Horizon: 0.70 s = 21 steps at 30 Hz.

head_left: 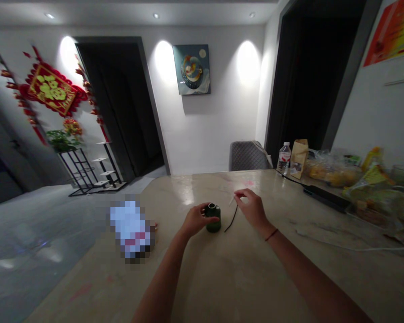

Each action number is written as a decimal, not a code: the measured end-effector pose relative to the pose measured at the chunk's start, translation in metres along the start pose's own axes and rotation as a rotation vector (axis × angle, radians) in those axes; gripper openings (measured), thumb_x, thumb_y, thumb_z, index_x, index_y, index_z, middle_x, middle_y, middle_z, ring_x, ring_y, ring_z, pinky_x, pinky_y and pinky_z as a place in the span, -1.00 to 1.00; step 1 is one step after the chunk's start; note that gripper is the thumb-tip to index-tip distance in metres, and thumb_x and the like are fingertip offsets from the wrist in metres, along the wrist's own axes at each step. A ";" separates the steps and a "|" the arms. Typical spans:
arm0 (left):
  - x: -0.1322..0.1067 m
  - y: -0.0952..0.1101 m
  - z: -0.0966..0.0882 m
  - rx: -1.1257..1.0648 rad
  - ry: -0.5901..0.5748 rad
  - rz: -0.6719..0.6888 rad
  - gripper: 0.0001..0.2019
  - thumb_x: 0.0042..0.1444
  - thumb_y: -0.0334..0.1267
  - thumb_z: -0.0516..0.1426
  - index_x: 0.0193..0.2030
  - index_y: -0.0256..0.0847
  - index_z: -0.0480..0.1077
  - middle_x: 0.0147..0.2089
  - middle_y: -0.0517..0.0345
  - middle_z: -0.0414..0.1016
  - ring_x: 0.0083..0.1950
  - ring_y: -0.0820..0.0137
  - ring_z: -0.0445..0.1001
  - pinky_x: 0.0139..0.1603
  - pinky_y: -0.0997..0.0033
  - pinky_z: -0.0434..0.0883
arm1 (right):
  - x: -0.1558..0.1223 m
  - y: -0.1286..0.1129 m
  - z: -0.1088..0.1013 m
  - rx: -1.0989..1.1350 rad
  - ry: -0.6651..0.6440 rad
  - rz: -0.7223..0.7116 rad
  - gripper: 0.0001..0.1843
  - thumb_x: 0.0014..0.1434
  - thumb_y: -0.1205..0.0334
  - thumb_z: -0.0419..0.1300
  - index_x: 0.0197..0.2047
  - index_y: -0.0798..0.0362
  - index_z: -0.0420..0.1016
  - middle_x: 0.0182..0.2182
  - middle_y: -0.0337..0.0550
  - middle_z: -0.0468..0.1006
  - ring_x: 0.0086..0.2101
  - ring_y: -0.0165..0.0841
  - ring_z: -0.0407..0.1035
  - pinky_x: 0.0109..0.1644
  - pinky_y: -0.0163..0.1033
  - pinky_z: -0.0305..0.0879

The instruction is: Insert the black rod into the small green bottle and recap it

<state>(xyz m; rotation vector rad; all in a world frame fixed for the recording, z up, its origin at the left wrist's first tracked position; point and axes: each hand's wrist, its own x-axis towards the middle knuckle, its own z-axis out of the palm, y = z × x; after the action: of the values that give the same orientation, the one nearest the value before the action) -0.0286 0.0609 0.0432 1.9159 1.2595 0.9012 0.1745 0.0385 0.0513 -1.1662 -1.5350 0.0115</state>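
Observation:
My left hand wraps around a small dark green ceramic vase that stands upright on the marble-look tabletop. Its narrow mouth shows above my fingers. My right hand is just to the right of the vase, thumb and fingers pinched at the upper part of a thin dark stalk with a pale tip. The stalk hangs down at a slant, with its lower end beside the vase. A pixelated, unreadable object lies further left on the tabletop.
Along the right side of the table are a plastic water bottle, a paper bag, plastic food bags, a black power strip and a white cable. A grey chair stands behind the far edge.

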 end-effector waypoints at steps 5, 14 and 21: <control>-0.003 0.010 0.008 0.003 -0.082 0.028 -0.41 -0.36 -0.17 0.31 -0.07 -0.27 0.39 -0.19 0.03 0.52 -0.22 0.32 0.47 -0.18 0.38 0.38 | 0.011 -0.018 -0.011 0.341 0.095 0.186 -0.78 -0.01 0.16 0.17 -0.34 0.16 0.45 -0.38 -0.08 0.53 -0.36 -0.35 0.42 -0.20 -0.20 0.36; -0.001 0.007 0.019 -0.067 -0.139 0.058 -0.39 -0.35 -0.19 0.31 -0.06 -0.25 0.37 -0.16 0.05 0.52 -0.19 0.33 0.47 -0.16 0.39 0.37 | 0.013 -0.027 -0.014 0.404 0.027 0.226 -0.75 -0.06 0.12 0.20 -0.38 0.15 0.46 -0.45 -0.11 0.54 -0.41 -0.37 0.42 -0.27 -0.23 0.39; -0.002 0.007 0.019 0.006 -0.148 0.125 -0.39 -0.35 -0.13 0.30 -0.05 -0.23 0.38 -0.15 0.04 0.51 -0.18 0.32 0.46 -0.12 0.39 0.36 | -0.004 -0.021 0.009 0.336 -0.121 0.187 -0.81 -0.02 0.21 0.15 -0.35 0.14 0.48 -0.40 -0.10 0.54 -0.37 -0.37 0.41 -0.22 -0.23 0.35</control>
<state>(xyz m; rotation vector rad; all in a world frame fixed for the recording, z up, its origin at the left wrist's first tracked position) -0.0104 0.0539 0.0385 2.0444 1.0681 0.8019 0.1542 0.0303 0.0574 -1.0473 -1.4546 0.4560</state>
